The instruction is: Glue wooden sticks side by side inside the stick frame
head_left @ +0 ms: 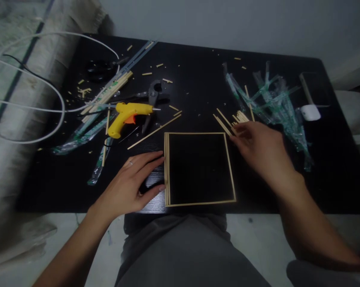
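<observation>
One stick frame point(167, 169) lies between the hands: left hand point(135, 179), loosely spread, empty, fingertips at its layered fore-and-aft side; right hand point(262, 147), curled, nearer loose sticks point(242, 116), hold unclear.

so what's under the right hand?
Thin wooden sticks poke out from the far side of the right hand. Their near ends are covered, as is the tabletop directly below; whether the hand grips any can't be seen.

We can read no text, brand or number; the green print point(298, 137) on the clear plastic wrappers point(286, 107) is too blurred.
</observation>
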Demonstrator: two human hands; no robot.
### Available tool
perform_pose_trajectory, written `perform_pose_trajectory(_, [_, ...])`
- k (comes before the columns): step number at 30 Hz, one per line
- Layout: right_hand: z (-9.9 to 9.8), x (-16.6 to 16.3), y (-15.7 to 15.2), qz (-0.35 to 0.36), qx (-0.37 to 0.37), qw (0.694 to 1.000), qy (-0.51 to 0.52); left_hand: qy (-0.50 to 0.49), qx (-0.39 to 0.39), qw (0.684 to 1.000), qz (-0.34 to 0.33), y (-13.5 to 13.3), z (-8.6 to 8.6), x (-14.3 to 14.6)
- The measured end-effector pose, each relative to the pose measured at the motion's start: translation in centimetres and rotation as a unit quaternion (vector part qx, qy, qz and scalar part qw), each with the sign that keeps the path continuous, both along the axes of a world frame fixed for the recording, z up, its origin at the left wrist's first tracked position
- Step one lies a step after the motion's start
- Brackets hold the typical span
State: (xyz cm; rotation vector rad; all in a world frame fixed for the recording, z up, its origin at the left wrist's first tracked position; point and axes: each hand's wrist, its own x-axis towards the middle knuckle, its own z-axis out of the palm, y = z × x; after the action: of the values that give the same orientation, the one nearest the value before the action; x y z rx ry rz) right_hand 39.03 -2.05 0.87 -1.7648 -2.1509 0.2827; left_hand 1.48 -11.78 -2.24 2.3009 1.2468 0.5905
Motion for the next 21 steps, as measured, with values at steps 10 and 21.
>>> perform_pose_trajectory(10, [-0.6, 0.1, 0.1, -0.043, -0.078, 0.993, -0.080, 0.001, 0.003, 1.000, 0.006, 0.1, -0.1, 0.0])
perform_pose_trajectory(21, [2.7, -1.9, -1.9, -0.028, -0.004, 0.989, 0.146, -0.001, -0.006, 1.000, 0.015, 0.0, -0.2, 0.0])
